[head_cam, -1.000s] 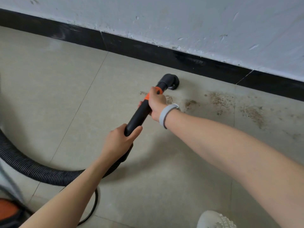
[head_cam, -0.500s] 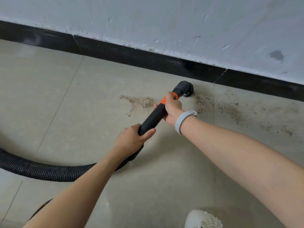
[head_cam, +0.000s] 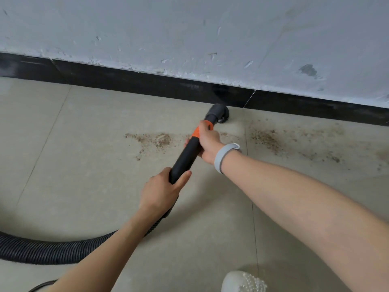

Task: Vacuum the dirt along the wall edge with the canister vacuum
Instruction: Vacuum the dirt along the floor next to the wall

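A: How is the wand (head_cam: 186, 155) seen?

B: A black tube is seen, with an orange band near its far end and a dark round nozzle (head_cam: 217, 112) fitted at the tip. The nozzle is set on the floor (head_cam: 84, 165), just beside the black skirting (head_cam: 147, 85) at the foot of the pale, scuffed wall (head_cam: 189, 28).

A: And how is it held?

B: The near end of the tube is gripped by the left hand (head_cam: 162, 192), fingers and thumb curled round it. The far end is gripped by the right hand (head_cam: 208, 142) at the orange band, fingers wrapped under the tube. A grey band (head_cam: 224, 157) is worn on the right wrist.

A: Where is the dirt (head_cam: 155, 141) found?

B: Brown crumbs are scattered on the floor in two patches, one left of the wand and one to its right, both near the skirting. Between them, by the nozzle, little is seen.

A: Is the hose (head_cam: 42, 250) shown?

B: A black ribbed hose is seen running from under the left hand to the left edge of the view. The canister itself is not shown, so what is held in it cannot be told.

A: Anything else?

B: The toe of a white shoe (head_cam: 242, 282) is seen at the bottom edge.
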